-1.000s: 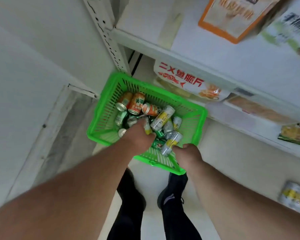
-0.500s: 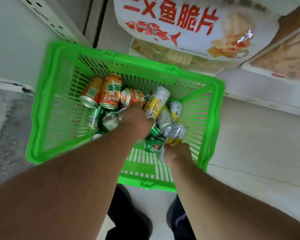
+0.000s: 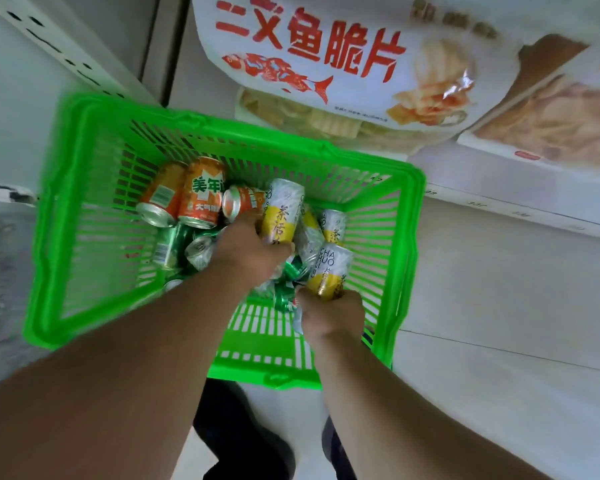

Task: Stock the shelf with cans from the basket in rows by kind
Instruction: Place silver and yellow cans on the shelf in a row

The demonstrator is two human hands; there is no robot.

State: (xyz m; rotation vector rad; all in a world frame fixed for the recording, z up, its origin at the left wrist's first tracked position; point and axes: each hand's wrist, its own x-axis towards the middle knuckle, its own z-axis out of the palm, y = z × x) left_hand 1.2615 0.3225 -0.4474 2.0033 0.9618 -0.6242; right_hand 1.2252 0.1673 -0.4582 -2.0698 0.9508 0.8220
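Observation:
A green plastic basket (image 3: 66, 209) stands on the floor and holds several cans. Orange cans (image 3: 201, 195) lie at its back left, green cans (image 3: 168, 244) below them, white-and-yellow tea cans (image 3: 333, 225) at the right. My left hand (image 3: 253, 251) is down in the middle of the basket, its fingers curled round a white-and-yellow can (image 3: 283, 211). My right hand (image 3: 333, 315) grips the lower end of another white-and-yellow can (image 3: 329, 270) near the basket's right front.
A white shelf edge (image 3: 499, 188) runs just behind the basket, with a large white snack bag (image 3: 326, 57) and a box (image 3: 561, 123) on it. A perforated shelf upright (image 3: 49, 46) rises at the left. My shoes (image 3: 243, 434) stand on the pale floor.
The camera has dropped closer to the basket. My left hand has closed on a white-and-yellow can; my right hand keeps its hold on the other one.

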